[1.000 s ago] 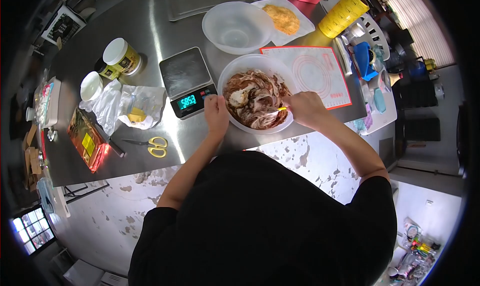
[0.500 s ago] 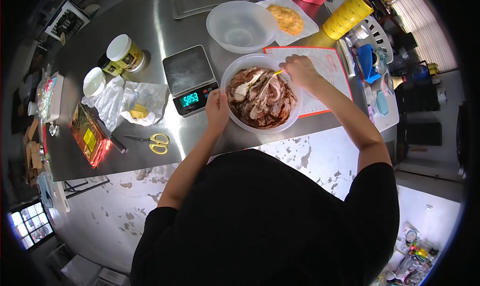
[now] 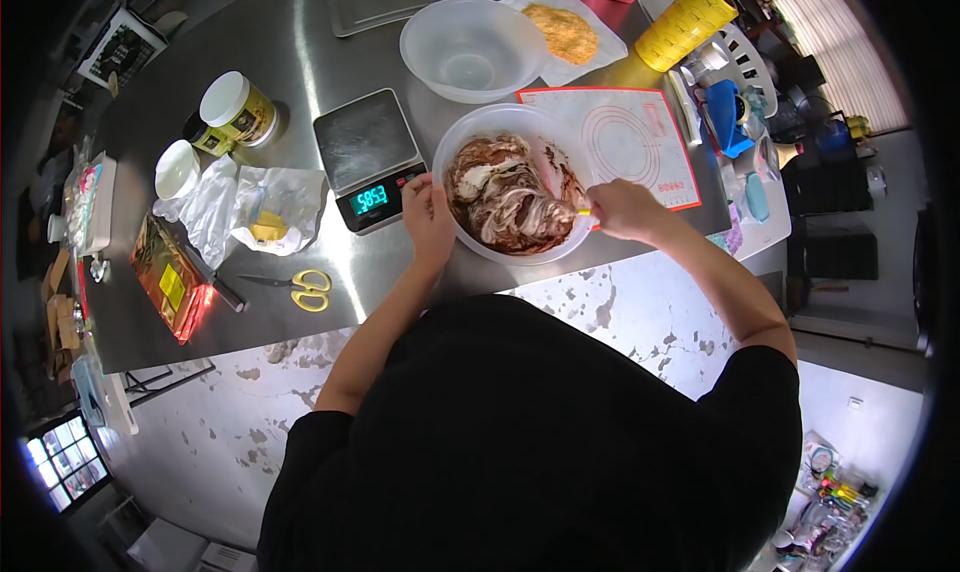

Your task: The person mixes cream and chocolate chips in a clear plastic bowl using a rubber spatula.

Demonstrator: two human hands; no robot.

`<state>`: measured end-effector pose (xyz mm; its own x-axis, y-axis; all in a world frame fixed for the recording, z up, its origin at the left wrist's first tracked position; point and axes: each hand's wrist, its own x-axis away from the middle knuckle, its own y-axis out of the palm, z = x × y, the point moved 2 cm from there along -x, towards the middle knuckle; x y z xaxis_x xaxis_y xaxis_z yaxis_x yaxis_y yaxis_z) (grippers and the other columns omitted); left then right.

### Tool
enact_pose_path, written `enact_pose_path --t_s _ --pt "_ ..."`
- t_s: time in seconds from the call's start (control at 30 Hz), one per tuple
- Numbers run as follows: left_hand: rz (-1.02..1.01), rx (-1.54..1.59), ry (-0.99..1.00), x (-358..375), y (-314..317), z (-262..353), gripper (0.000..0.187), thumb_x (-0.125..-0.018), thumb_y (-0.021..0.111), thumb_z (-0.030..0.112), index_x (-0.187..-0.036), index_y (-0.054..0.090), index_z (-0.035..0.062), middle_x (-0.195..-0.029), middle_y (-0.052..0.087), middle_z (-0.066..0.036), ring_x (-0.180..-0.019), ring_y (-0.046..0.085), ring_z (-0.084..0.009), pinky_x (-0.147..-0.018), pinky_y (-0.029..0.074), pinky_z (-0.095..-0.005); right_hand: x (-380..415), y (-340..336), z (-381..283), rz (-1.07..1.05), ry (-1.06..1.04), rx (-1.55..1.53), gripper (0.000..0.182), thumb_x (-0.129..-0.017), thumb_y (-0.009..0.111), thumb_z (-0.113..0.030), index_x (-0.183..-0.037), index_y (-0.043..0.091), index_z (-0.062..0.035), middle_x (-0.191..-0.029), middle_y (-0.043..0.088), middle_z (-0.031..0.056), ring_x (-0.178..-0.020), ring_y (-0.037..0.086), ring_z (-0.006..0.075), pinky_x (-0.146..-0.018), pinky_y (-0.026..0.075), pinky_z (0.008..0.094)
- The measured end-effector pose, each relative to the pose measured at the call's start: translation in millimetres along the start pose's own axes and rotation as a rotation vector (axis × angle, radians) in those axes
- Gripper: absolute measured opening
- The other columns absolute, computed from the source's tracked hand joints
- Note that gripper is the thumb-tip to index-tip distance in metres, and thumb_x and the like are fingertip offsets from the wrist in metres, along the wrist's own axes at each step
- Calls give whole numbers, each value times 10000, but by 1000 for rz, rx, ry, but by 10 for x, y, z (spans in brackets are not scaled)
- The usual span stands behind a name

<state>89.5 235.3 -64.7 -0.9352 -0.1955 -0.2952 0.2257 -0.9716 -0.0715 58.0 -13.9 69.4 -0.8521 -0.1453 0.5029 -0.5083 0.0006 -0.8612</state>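
A translucent mixing bowl (image 3: 458,132) stands near the table's front edge, partly over a red-bordered baking mat (image 3: 655,122). Inside it, dark brown and white mixture (image 3: 505,197) lies in streaks and folds. My left hand (image 3: 430,217) grips the bowl's left rim, close beside a kitchen scale (image 3: 368,137) with a lit display. At the right rim, my right hand (image 3: 625,210) is closed around a yellow-handled stirring tool (image 3: 584,212), whose far end is buried in the mixture.
Behind stands a second clear bowl (image 3: 440,57), near a golden crumbly sheet (image 3: 562,34) on white paper. To the left are yellow-handled scissors (image 3: 311,290), an opened wrapper (image 3: 280,207), lidded tubs (image 3: 240,112) and a red foil packet (image 3: 172,282). A yellow roll (image 3: 685,24) stands back right.
My right hand has moved from the bowl's upper right toward me, to its lower right rim, dragging the tool through the mixture. The streaks have shifted; my left hand stays at the rim.
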Motion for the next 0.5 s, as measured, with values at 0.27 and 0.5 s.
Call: enact_pose_path --t_s 0.27,0.5 --pt "-54 147 -72 -24 -13 -86 185 -842 460 85 -839 578 -57 -969 545 -108 -878 516 -181 -748 404 -253 -6 -29 -332 -33 -37 -169 139 -756 529 -165 -795 573 -39 -702 585 164 -712 570 321 -637 436 413" --pt "-84 92 -39 -23 -14 -65 220 -846 436 108 -872 584 -53 -981 547 -116 -891 520 -210 -794 390 -282 115 -557 -569 221 -103 140 83 -748 541 -167 -768 574 -93 -656 592 114 -672 586 289 -588 442 407"
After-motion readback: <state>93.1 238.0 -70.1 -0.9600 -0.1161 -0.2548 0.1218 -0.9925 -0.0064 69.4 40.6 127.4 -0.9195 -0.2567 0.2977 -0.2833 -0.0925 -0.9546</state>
